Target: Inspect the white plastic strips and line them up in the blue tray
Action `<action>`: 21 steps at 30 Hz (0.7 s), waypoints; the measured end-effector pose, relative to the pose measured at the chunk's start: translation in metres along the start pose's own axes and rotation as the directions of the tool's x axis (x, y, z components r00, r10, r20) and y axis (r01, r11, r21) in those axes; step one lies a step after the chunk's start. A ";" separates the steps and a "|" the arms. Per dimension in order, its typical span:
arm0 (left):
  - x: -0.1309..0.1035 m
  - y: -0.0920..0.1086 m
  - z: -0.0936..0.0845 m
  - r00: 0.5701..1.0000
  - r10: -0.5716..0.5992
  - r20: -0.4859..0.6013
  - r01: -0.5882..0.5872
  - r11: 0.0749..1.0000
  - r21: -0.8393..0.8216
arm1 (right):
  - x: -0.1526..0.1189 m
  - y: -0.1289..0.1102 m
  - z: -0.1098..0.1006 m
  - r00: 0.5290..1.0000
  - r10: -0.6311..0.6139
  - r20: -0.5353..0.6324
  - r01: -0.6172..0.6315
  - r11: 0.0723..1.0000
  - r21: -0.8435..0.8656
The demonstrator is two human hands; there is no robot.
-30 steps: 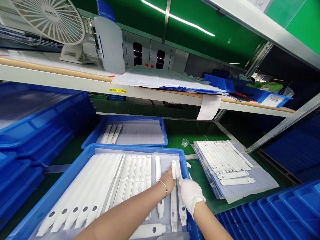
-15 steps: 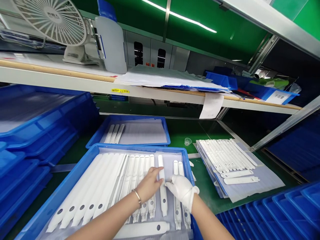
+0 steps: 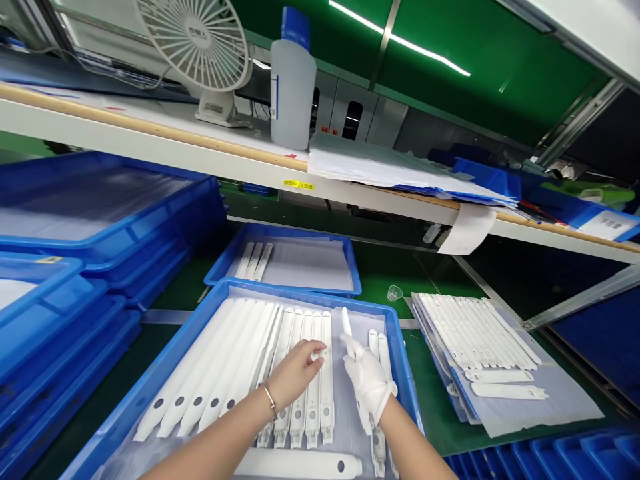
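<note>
My left hand (image 3: 296, 373), bare with a bracelet at the wrist, hovers over a row of slim white plastic strips (image 3: 327, 393) in the large blue tray (image 3: 410, 393). Its thumb and forefinger are a little apart, with nothing visible between them. My right hand (image 3: 369, 380) wears a white glove and holds one white plastic strip (image 3: 346, 321), whose top end sticks out above the fingers; the hand covers its middle. Under that wrist lie more strips (image 3: 384, 353) along the tray's right side. Wider white strips (image 3: 200, 373) fill the left half.
Behind stands a second blue tray (image 3: 357, 273) with several strips. To the right, white strips (image 3: 475, 333) lie on paper-covered sheets. Blue trays (image 3: 115, 253) are stacked at left. A shelf (image 3: 240, 163) crosses above, bearing a fan (image 3: 200, 40) and a bottle (image 3: 293, 93).
The strip that was upright between both hands has moved right with my gloved hand. My left hand has let go of it and sits over the neighbouring row. The view has shifted left.
</note>
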State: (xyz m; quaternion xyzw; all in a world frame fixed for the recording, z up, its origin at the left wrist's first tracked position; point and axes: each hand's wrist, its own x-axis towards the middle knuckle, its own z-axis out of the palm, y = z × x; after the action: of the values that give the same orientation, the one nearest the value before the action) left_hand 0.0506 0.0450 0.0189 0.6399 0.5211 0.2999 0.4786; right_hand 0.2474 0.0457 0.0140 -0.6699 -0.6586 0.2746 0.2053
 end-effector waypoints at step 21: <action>0.004 -0.002 -0.009 0.996 -0.089 0.016 0.090 0.964 -0.251 | -0.011 -0.026 -0.005 0.996 -0.090 0.000 0.089 0.977 -0.194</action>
State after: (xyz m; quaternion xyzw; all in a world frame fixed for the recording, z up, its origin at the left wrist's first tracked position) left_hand 0.0433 0.0514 0.0202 0.5504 0.5061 0.3400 0.5704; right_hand 0.2307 0.0365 0.0357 -0.6575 -0.7108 0.1969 0.1541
